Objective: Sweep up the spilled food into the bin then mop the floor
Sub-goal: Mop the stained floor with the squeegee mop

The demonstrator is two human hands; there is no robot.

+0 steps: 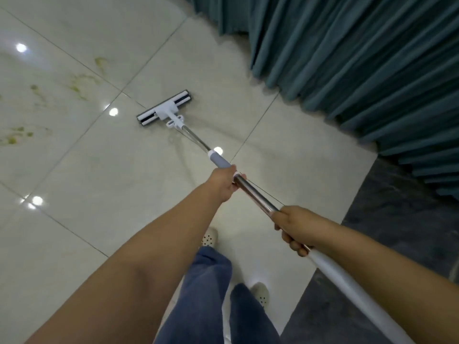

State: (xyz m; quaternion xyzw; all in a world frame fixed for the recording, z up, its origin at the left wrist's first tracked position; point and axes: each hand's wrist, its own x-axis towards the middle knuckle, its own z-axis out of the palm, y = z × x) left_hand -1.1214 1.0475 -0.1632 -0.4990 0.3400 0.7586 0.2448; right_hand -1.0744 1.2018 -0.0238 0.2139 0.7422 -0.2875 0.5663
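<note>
Both hands on the mop [198, 140] now. My left hand [224, 183] is wrapped around the shaft just below the grey sleeve, forward on the pole so it can steer and press. My right hand [295, 228] is clamped further back, where steel meets the white upper section, giving me the leverage to push and pull.

The mop head [164, 108] sits flat on the floor [104, 175], centre of the frame, lying across a tile joint. Flat is what I want, so the whole pad wipes.

The mess is off to the left: green smears [79, 86] across the tiles at upper left and left edge, well apart from the mop head. No loose bits that I can make out, only streaks, so I reckon the sweeping is done and this is the mopping stage. No bin in view.

Teal curtain [360, 58] hangs along the upper right, its hem near the floor, so I'd keep the head clear of it. Next call, as I judge it: swing the head left onto those stains, and watch my footing on glossy tile.
</note>
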